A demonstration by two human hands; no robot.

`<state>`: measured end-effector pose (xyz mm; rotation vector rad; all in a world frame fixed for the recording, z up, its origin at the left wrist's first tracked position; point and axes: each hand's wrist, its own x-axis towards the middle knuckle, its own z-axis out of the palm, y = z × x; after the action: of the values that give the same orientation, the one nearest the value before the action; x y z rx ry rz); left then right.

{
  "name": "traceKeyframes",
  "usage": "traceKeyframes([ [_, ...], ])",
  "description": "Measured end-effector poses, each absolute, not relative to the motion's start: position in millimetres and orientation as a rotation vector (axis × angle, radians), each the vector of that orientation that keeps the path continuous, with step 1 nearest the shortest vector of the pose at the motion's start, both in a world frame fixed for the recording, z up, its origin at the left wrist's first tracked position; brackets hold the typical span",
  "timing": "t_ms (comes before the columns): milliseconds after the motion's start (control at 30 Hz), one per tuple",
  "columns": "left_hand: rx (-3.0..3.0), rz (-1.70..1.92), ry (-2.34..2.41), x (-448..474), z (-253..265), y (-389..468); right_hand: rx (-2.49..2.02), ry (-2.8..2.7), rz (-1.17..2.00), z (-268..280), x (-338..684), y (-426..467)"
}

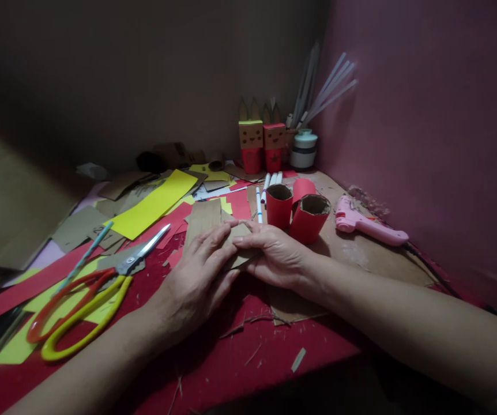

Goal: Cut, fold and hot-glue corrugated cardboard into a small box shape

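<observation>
Both forearms reach in from the near edge, and I see the hands meet at mid-table over a small cardboard piece. The left hand comes from the near left, back upward, its fingers nearly straight, close together and pointing to the far right, their tips at the piece's left side. Its thumb is hidden from me, so I cannot tell whether it grips or merely rests there. The right hand comes from the near right, its forearm slanting leftward, and I see it pinching the piece, thumb laid along the top and fingers curled beneath. A cardboard strip lies just beyond the left fingers. To the left of the left hand I have scissors, blades pointing far right; beyond the right wrist stand two red tubes.
</observation>
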<state>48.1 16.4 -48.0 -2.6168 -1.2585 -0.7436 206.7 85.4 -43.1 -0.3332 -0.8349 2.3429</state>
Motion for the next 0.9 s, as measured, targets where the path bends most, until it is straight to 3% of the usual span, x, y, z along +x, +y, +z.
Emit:
traceKeyframes([
  [267, -2.669, -1.140, -1.639, 52.6, -41.6, 10.8, -0.340, -0.882, 2.289, -43.2, 206.0, 85.1],
  [467, -2.299, -2.104, -2.423, 48.7, -28.8, 16.1, -0.433, -0.878, 2.188, -45.0, 207.2, 86.7],
  [667, -2.192, -2.329, -2.849, 53.4, -26.7, 16.1, -0.314, -0.924, 2.136, -43.3, 205.7, 82.3],
  [900, -2.406, -2.468, -2.870, 62.3, -27.9, 15.5, -0.233, -0.993, 2.114, -42.3, 203.9, 79.3],
])
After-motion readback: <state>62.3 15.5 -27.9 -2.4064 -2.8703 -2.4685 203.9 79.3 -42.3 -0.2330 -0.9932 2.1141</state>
